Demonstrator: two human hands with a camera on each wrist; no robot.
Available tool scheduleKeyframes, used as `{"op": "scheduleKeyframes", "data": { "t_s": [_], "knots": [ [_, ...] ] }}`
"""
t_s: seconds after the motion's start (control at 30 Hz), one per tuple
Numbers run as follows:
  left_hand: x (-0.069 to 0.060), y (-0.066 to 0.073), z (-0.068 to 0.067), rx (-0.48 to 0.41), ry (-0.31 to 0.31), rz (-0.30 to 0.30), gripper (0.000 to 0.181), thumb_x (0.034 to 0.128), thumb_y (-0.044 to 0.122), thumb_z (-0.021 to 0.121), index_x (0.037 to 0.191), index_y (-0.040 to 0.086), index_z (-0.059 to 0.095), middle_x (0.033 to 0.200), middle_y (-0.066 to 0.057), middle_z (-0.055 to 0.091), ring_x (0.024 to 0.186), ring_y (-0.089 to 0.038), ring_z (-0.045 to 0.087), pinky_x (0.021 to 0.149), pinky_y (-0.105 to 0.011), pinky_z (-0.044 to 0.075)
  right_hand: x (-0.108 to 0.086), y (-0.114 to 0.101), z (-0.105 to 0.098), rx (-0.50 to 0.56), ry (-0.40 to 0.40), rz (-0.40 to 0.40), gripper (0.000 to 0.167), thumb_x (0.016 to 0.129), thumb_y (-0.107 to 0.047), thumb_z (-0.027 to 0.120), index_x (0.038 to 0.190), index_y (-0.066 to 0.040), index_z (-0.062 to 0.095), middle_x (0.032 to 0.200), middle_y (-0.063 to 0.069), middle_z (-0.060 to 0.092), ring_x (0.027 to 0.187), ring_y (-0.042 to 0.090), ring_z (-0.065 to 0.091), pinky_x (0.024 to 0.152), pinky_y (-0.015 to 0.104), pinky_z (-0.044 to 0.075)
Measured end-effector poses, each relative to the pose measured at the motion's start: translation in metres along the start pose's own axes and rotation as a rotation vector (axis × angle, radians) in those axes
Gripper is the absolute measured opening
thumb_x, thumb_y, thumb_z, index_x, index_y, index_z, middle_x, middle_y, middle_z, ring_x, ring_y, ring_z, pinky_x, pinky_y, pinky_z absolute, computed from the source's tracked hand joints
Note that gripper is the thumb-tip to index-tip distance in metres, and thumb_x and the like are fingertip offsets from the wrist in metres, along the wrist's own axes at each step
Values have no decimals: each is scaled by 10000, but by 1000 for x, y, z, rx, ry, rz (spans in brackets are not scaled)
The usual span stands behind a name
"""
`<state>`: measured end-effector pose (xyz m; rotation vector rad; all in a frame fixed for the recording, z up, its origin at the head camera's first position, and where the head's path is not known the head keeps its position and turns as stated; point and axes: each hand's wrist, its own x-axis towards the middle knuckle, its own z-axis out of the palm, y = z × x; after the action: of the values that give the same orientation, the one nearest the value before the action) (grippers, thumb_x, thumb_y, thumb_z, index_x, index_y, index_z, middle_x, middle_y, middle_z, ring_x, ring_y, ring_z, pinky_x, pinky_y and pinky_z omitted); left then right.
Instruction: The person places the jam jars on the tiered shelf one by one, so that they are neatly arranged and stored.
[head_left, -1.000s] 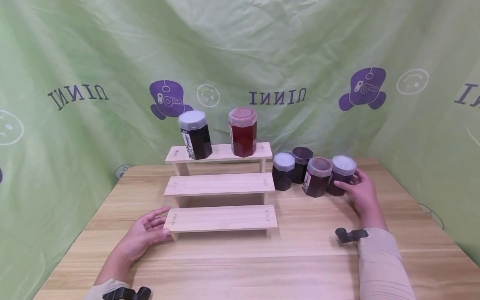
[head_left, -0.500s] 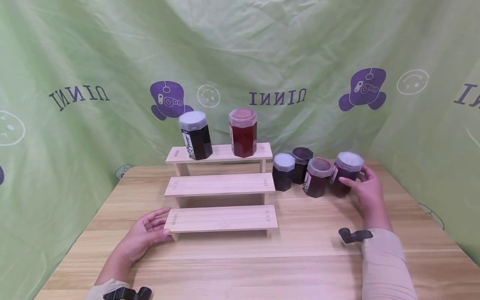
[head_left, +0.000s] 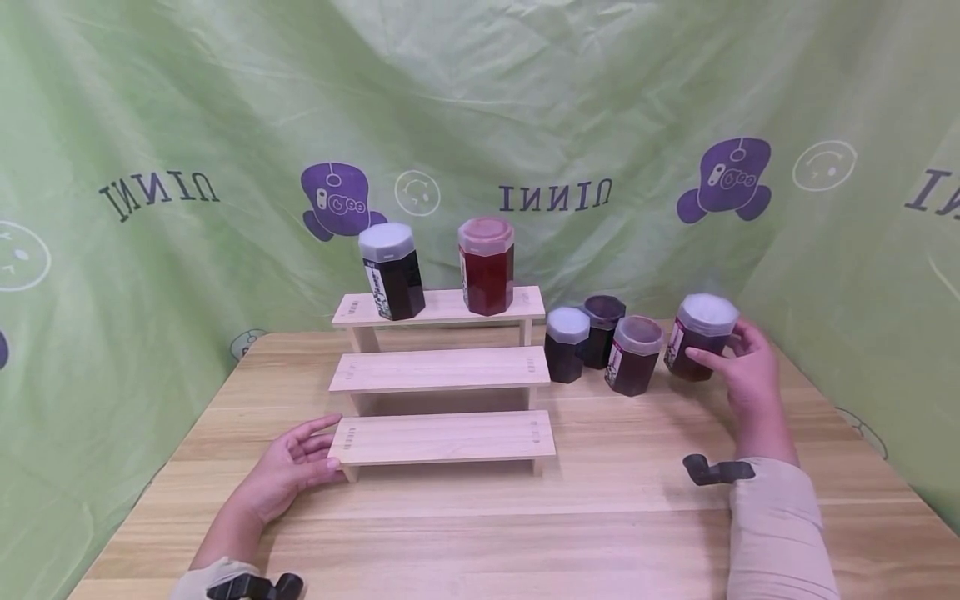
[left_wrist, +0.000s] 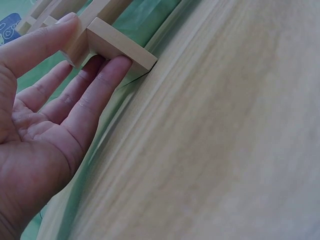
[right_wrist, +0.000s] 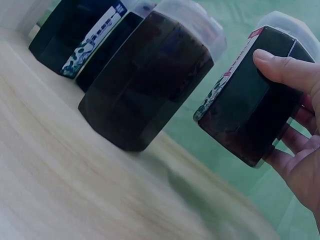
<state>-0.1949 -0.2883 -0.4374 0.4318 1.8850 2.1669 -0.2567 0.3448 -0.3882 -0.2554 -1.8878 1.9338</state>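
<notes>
Your left hand (head_left: 281,473) on the wooden stand (head_left: 442,437), your right hand (head_left: 752,375) on a held jar (head_left: 697,342).
Your left thumb and fingers pinch the end of the lowest step; your right clamps the held jar, dark-filled, white-lidded, tilted and clear of the desk (head_left: 465,542); just beside it, three dark-filled jars (head_left: 632,368) stand upright; farther back, the top step bears a black-filled jar (head_left: 402,287) and a red-filled jar (head_left: 487,279), both lidded.

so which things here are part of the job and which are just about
Likely the job:
right hand, holding a lidded jar
left hand, touching the wooden shelf
dark jar, red jar on its top tier
three jars on the table

Just about:
green backdrop
black wrist gear
</notes>
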Motion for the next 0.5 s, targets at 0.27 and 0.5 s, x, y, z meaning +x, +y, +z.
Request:
{"op": "scheduleKeyframes", "data": {
  "t_s": [0.27, 0.5],
  "knots": [
    [0, 0, 1, 12, 13, -9, 682, 836, -170, 590, 1453, -69, 318, 1184, -100, 622, 1057, -236, 643, 888, -460, 565, -7, -16, 6, -32, -12, -56, 837, 709, 39, 836, 1435, -161, 469, 1339, 14, 503, 1316, 168, 408, 1043, 156, 411],
    [0, 0, 1, 18, 12, -2, 686, 839, -162, 594, 1453, -85, 299, 1184, -97, 625, 1057, -238, 644, 884, -461, 567, -11, -28, 11, 10, 4, -101, 896, 696, 89, 820, 1456, -157, 415, 1281, -31, 500, 1314, 219, 407, 1045, 162, 411]
  ]
}}
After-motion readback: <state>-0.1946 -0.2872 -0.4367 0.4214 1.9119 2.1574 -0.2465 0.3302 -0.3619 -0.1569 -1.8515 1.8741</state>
